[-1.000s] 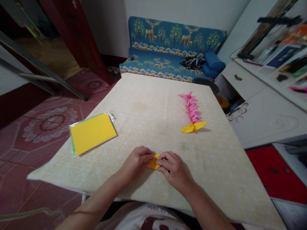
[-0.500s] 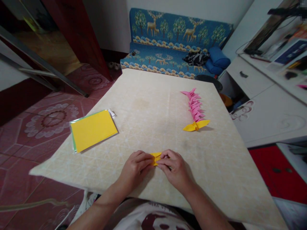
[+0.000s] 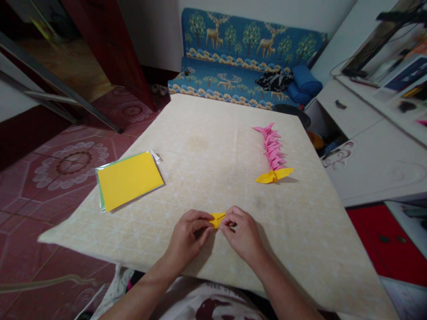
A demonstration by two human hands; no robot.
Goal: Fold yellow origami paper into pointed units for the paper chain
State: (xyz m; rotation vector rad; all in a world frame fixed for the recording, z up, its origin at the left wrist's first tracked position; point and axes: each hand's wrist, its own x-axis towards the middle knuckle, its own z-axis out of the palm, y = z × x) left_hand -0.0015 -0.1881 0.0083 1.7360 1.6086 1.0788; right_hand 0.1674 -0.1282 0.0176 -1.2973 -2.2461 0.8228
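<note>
A small piece of folded yellow paper [image 3: 217, 219] is held between my two hands, just above or on the tablecloth near the front edge. My left hand [image 3: 191, 233] pinches its left end between thumb and fingers. On the other side, my right hand [image 3: 240, 229] grips the right end, with the fingertips bent over it. Both hands hide the paper's ends. Further right on the table stands a row of pink folded-paper figures [image 3: 274, 149], with a yellow folded-paper figure [image 3: 273, 176] at its near end, wings spread.
A plastic sleeve of yellow and green paper sheets [image 3: 130, 181] lies at the table's left. The cream cloth [image 3: 213, 169] covers the table. Behind stands a blue sofa [image 3: 227, 75] with a deer pattern; a white cabinet [image 3: 376, 146] is on the right.
My left thumb and fingers have parted slightly, and more of the yellow paper shows between my hands. The right fingers have shifted a little on its right end. The view moved slightly.
</note>
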